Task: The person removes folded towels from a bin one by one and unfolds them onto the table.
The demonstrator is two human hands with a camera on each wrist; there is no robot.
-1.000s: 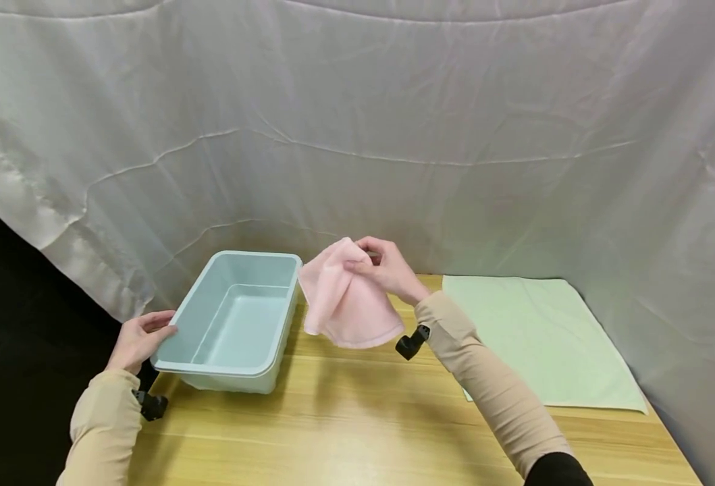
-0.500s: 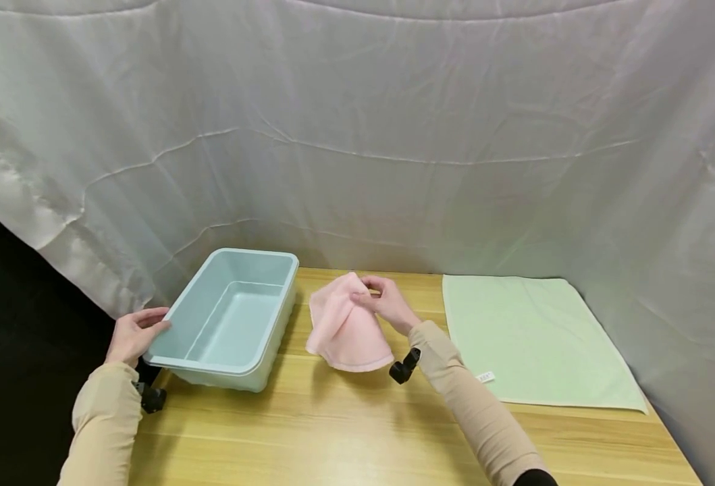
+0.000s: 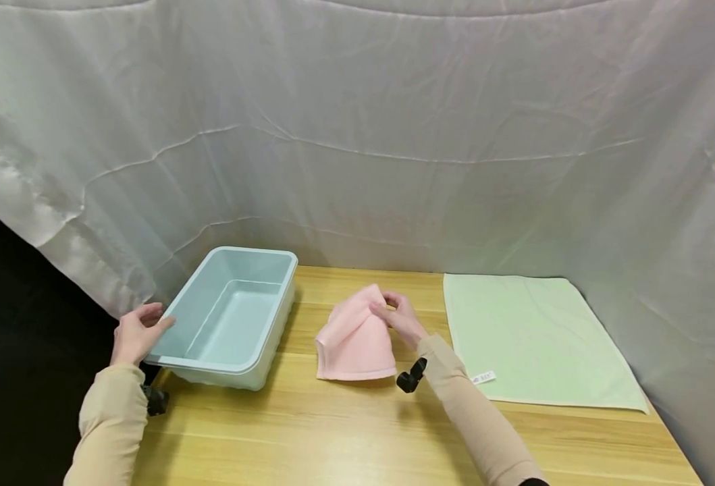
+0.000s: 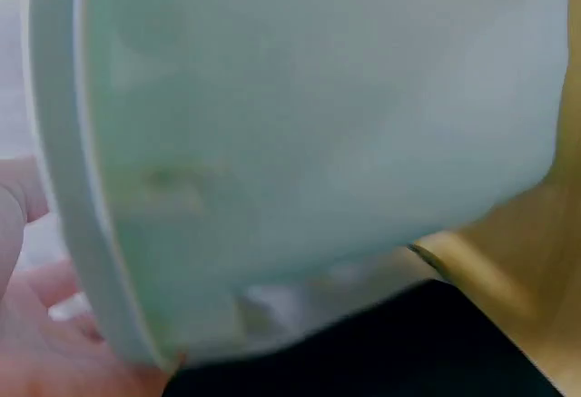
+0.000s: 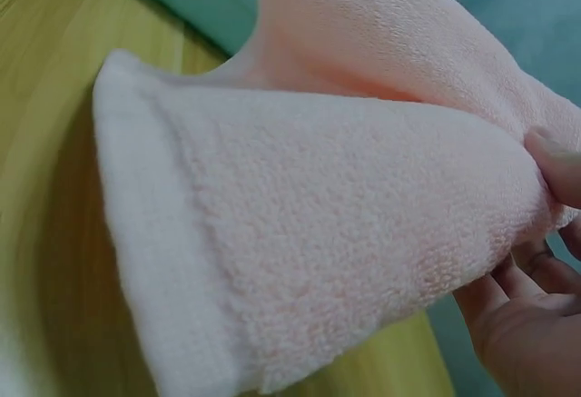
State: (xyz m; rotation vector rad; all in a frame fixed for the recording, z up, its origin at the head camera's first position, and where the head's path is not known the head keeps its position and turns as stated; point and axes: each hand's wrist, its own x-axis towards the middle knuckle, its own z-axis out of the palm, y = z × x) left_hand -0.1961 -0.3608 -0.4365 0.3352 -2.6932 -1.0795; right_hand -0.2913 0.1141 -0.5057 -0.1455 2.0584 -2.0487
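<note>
Right wrist, unlike head, shows the nubbly texture of pink cloth [image 5: 354, 215] the right fingers [image 5: 556, 274] pinch.

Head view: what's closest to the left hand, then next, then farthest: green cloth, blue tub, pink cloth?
1. Blue tub: right by the left hand, on the table's left side.
2. Pink cloth: near the middle, in the right hand.
3. Green cloth: over on the right side.

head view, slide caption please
Right hand holds a pink cloth between a blue tub, left hand at its rim, and a flat green cloth.
</note>
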